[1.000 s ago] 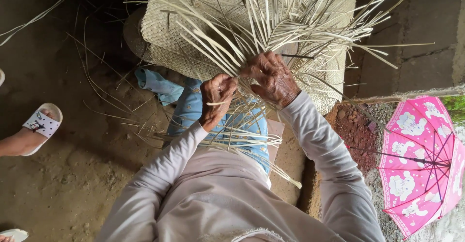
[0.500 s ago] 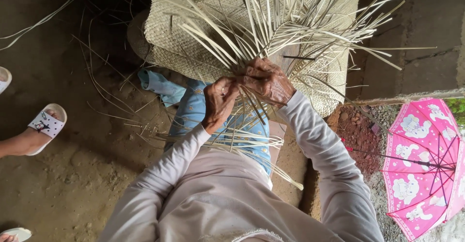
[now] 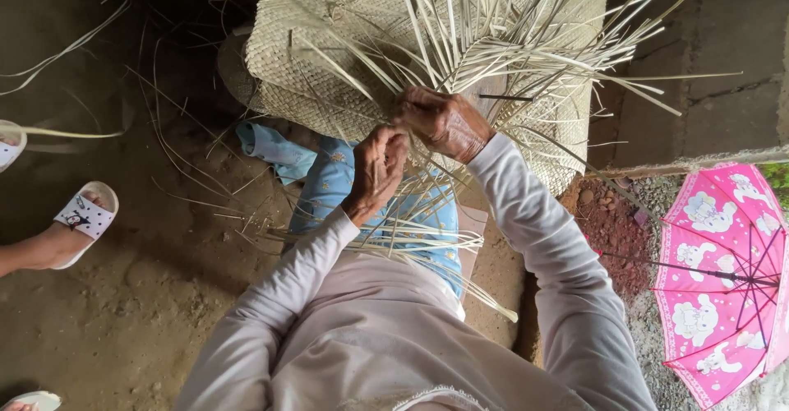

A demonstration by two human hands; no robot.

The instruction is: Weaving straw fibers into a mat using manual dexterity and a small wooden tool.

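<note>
Weaving loose strips [image 3: 493,41] into the mat [image 3: 329,49] lying across the lap, left hand [image 3: 376,168] pinching strips, right hand [image 3: 444,122] closed over the crossing; probably next needing another strip tucked under, tension held.

- A pink umbrella [image 3: 723,275] with white cartoon figures was seen lying open on the gravel at the right edge.
- A patch of reddish soil [image 3: 608,230] was spotted just beside the umbrella.
- A foot in a white sandal [image 3: 82,214] was planted on the dirt floor [image 3: 148,296] at the left.
- Another white sandal [image 3: 10,141] was cut off by the left edge, above the first.
- A crumpled light blue cloth [image 3: 275,150] was left on the ground.
- A grey concrete slab [image 3: 715,49] was seen at the upper right.
</note>
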